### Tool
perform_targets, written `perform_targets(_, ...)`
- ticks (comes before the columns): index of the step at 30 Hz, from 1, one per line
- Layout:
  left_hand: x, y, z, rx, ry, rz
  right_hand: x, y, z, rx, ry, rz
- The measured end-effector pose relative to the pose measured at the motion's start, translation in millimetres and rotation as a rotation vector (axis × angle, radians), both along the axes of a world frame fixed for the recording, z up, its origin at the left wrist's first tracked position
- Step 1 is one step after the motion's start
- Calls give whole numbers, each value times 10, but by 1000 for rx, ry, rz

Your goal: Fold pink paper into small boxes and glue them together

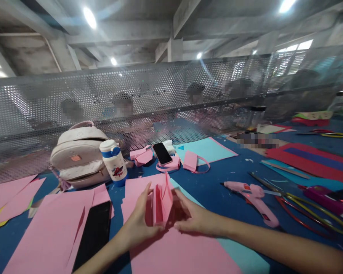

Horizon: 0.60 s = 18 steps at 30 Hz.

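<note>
Currently, your left hand [141, 219] and right hand [196, 217] grasp a folded pink paper piece [158, 207] between them, fingers curled along its opposite sides. You have it upright over the pink sheets [177, 253], with a pink glue gun [253, 195] to the right and a black phone [95, 234] to the left.

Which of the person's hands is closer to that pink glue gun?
The right hand. It is to the left of the pink glue gun, with no contact; the left hand is farther left, across the folded pink paper.
</note>
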<state>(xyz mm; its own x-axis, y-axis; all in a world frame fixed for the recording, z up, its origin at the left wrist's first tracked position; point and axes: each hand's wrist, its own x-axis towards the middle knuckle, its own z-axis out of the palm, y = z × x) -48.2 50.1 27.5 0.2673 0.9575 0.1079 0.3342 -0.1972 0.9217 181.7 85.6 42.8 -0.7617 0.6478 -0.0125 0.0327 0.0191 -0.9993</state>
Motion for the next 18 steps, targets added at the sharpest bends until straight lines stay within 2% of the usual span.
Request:
perform_targets(4,-24,22,-11,-5,-61,-54,7,108,-70,88,-33,-30)
perform_targets(7,-35,23,4,12,-38,-84,28,191,-133,169,-48,-128)
perform_targets(12,-50,27,52,125,31,-162,91,303,-213,350,-84,-300)
perform_targets(18,-60,18,52,146,57,-190,104,362,-250,419,-55,-301)
